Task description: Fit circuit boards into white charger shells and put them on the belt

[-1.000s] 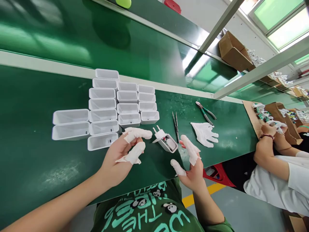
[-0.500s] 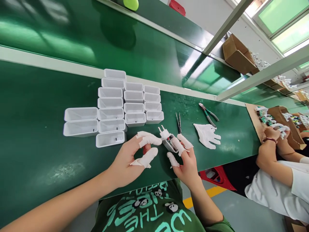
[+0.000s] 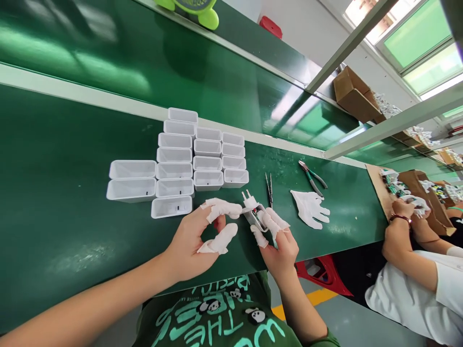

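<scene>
Where the green counter (image 3: 65,159) meets its near edge, the right hand (image 3: 278,241) pinches the white plug adapter (image 3: 253,212) between its cloth-capped thumb and forefinger; the adapter lies at the near middle of the counter, its two pins pointing up and to the far left, its open side showing internal parts. The left hand (image 3: 197,238) sits just left of the adapter, its capped forefinger reaching toward the adapter's left side; whether the tip touches it cannot be told. The grip of the left hand is spread, with forefinger and thumb apart and nothing between them.

To the far left of the hands, empty white housings (image 3: 188,164) stand in rows, open sides up, touching one another. Tweezers (image 3: 269,184) lie just beyond the adapter. A white glove (image 3: 311,208) lies flat to the right of them, and green-handled pliers (image 3: 311,174) rest beyond the glove. At the right end of the counter, another person's hands (image 3: 407,212) work over cardboard boxes (image 3: 415,183) holding small parts.
</scene>
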{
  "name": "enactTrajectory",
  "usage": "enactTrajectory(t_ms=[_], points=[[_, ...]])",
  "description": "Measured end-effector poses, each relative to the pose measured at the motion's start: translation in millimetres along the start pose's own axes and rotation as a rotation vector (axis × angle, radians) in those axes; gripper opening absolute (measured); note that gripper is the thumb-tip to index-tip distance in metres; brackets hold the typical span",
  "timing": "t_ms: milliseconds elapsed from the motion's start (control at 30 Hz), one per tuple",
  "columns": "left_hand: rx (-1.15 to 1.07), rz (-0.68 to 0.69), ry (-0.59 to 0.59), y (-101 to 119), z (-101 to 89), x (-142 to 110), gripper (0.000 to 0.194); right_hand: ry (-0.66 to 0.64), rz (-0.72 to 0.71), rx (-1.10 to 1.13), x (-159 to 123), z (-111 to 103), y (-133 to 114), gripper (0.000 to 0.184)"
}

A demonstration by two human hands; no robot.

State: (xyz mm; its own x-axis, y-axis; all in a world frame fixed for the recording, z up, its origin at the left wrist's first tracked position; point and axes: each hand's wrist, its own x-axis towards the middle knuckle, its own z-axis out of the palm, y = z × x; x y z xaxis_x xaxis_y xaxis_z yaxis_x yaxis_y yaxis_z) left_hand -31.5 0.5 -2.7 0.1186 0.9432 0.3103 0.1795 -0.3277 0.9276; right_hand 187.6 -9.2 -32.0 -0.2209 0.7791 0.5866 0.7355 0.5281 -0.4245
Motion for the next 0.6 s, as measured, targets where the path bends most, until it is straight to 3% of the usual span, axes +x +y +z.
enactTrajectory(t_ms=[100,200,300,400,600], points=[[0.066,0.079,0.053,-0.7,0.4,-3.8,0.029,0.031,0.082,0.117,2.4,-4.1,-3.4,0.04],[0.144,0.224,0.073,-1.6,0.2,-5.3,0.046,0.061,0.374,0.388,4.6,-10.7,-10.2,0.027],[0.18,0.39,0.008,-1.7,0.1,-3.2,0.059,0.045,0.599,0.697,8.9,-12.5,-19.5,0.032],[0.185,0.497,-0.039,-2.0,1.7,-1.5,0.063,-0.021,0.708,0.9,14.2,-7.7,-30.7,0.038],[0.073,0.453,-0.014,-2.2,3.2,-2.3,0.055,-0.207,0.843,1.103,13.9,2.2,-51.2,0.039]])
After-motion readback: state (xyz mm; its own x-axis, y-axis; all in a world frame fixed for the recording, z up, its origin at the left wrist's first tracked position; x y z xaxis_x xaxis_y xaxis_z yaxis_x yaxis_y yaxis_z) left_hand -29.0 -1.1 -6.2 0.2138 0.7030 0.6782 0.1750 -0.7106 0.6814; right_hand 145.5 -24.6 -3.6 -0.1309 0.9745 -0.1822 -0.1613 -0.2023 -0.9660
